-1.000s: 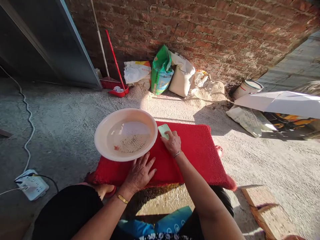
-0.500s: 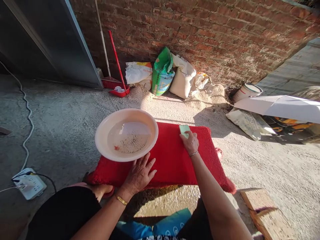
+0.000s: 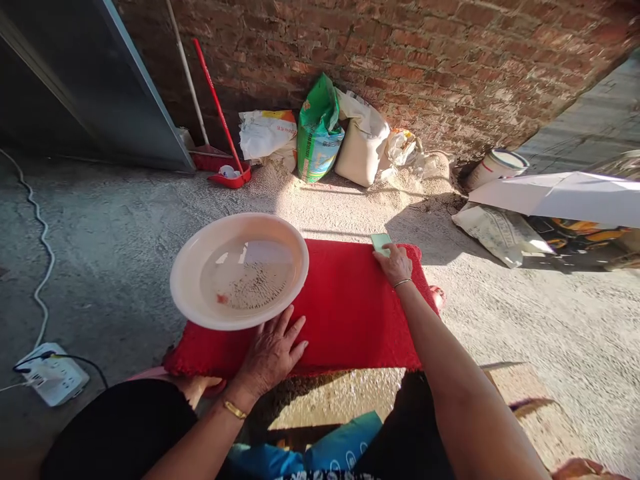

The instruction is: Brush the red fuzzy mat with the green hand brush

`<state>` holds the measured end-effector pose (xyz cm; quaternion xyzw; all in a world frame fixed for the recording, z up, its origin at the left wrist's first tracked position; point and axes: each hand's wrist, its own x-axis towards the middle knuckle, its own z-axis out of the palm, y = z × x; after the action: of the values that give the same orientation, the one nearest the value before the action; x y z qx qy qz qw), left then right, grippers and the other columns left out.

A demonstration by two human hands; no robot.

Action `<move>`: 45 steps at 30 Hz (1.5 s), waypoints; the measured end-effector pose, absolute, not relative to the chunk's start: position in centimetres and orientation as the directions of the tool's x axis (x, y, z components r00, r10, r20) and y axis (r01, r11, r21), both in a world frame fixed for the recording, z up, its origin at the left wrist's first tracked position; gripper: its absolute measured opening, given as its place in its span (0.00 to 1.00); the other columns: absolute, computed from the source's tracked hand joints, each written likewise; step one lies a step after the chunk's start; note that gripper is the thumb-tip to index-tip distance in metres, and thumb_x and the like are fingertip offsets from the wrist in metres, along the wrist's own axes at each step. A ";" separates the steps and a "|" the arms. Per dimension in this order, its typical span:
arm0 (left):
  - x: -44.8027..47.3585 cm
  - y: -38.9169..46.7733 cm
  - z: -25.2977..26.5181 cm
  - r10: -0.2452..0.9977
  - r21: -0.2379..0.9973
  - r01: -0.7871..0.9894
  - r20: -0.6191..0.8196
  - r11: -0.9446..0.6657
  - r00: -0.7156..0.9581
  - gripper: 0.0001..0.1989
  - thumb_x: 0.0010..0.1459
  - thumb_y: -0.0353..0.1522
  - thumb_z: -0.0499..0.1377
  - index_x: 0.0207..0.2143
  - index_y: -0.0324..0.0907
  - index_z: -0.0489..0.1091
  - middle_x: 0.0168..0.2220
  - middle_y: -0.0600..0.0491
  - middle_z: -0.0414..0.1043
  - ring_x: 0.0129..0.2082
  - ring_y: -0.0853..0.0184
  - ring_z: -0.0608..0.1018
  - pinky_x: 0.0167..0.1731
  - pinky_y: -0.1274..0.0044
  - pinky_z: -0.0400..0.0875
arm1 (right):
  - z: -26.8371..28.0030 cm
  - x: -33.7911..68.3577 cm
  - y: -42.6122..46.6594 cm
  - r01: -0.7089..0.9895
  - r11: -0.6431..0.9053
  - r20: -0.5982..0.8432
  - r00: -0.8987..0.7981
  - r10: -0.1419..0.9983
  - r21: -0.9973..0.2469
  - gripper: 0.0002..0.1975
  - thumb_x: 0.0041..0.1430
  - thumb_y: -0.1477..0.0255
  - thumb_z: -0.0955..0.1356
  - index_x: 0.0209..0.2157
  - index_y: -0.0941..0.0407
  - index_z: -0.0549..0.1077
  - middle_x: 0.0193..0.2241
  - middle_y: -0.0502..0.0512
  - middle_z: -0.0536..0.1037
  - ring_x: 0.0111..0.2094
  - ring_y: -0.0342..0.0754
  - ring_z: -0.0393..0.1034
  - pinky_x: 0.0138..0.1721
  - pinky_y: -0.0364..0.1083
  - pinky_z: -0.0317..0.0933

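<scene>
A pale green rectangular block (image 3: pixel 381 240) is held by the half-closed right hand (image 3: pixel 397 265) near the far edge of the red fleecy cover (image 3: pixel 345 313), on which the empty left hand (image 3: pixel 270 352) lies spread flat beside a wide basin (image 3: pixel 187 275) of water.

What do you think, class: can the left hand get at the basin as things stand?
Probably yes: the left hand lies on the red cloth, right at the basin's near rim, with nothing visible blocking it.
</scene>
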<state>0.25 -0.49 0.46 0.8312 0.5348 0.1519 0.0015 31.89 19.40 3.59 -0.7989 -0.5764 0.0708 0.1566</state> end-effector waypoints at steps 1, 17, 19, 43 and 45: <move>0.3 -0.5 0.5 0.888 0.166 0.887 0.254 -0.430 0.383 0.22 0.61 0.39 0.55 0.56 0.45 0.66 0.62 0.43 0.59 0.60 0.51 0.64 0.57 0.57 0.58 | 3.7 34.5 19.1 0.866 -0.365 0.052 0.405 0.913 -0.342 0.22 0.56 0.56 0.66 0.49 0.51 0.71 0.46 0.60 0.70 0.46 0.54 0.65 0.47 0.52 0.54; -0.1 -0.1 0.5 0.855 0.105 0.881 0.319 -0.462 0.410 0.21 0.60 0.39 0.55 0.55 0.45 0.68 0.59 0.42 0.64 0.60 0.51 0.65 0.57 0.57 0.59 | 2.8 27.4 11.8 0.929 -0.063 0.156 0.128 0.979 -0.365 0.19 0.58 0.56 0.66 0.47 0.50 0.72 0.41 0.55 0.69 0.42 0.49 0.66 0.43 0.47 0.55; -0.1 -0.1 0.5 0.851 0.120 0.877 0.332 -0.466 0.407 0.21 0.59 0.38 0.56 0.54 0.45 0.68 0.58 0.43 0.64 0.59 0.52 0.65 0.57 0.58 0.59 | 2.9 26.3 12.0 0.946 -0.014 0.153 0.066 0.986 -0.323 0.19 0.58 0.56 0.65 0.47 0.50 0.72 0.42 0.56 0.69 0.42 0.50 0.65 0.44 0.48 0.54; 0.0 -1.6 0.9 0.881 0.197 0.879 0.299 -0.434 0.367 0.17 0.62 0.36 0.54 0.51 0.42 0.70 0.55 0.43 0.67 0.57 0.54 0.66 0.57 0.61 0.58 | 3.3 19.5 7.1 0.718 -0.170 0.035 0.262 0.965 -0.674 0.20 0.53 0.54 0.65 0.41 0.52 0.73 0.37 0.55 0.72 0.36 0.49 0.68 0.36 0.45 0.59; -0.3 -1.9 1.4 0.890 0.199 0.883 0.272 -0.425 0.367 0.14 0.62 0.34 0.53 0.48 0.42 0.71 0.52 0.44 0.69 0.55 0.55 0.67 0.56 0.62 0.59 | 3.2 17.2 7.3 0.700 -0.175 0.022 0.263 0.964 -0.693 0.20 0.52 0.54 0.66 0.41 0.53 0.73 0.37 0.56 0.73 0.36 0.49 0.68 0.35 0.44 0.59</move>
<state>-0.34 -1.95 1.45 0.8266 0.5361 0.1707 0.0098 17.24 7.34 3.23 -0.7347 -0.5663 0.2185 0.3030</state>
